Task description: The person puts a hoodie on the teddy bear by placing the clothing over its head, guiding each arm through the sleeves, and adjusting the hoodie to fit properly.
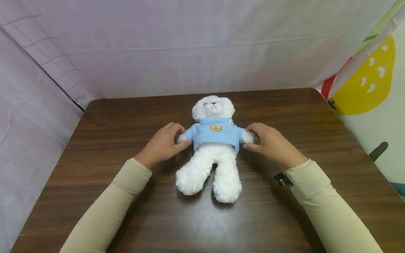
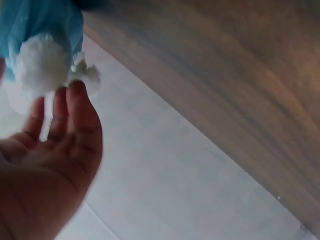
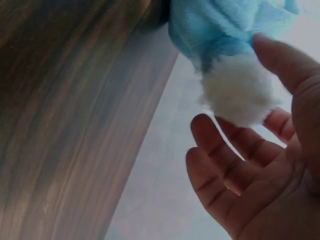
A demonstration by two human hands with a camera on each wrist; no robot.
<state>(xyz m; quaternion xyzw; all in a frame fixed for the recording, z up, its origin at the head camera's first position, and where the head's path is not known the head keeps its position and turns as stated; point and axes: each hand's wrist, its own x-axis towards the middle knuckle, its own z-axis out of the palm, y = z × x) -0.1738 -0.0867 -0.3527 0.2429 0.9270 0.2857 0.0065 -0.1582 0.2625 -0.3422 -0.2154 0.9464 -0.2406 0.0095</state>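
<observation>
A white plush teddy bear (image 1: pixel 226 175) lies on its back on the table, head toward the far edge. It wears a light blue sweater (image 1: pixel 218 138) with a small bear-face patch. My left hand (image 1: pixel 164 143) is at the paw on the left, its fingertips beside the white paw (image 2: pixel 42 65) in the left wrist view. On the other side, my right hand (image 1: pixel 270 143) surrounds the opposite paw (image 3: pixel 237 90) loosely. The right wrist view shows its fingers spread, with the thumb near the sleeve.
The dark wooden table (image 1: pixel 104 140) has rounded far corners. Behind it hangs a pale curtain (image 1: pixel 177 49). A patterned cloth with a yellow shape (image 1: pixel 370 84) is at the right. A small black tag (image 1: pixel 282 179) sits by the right cuff.
</observation>
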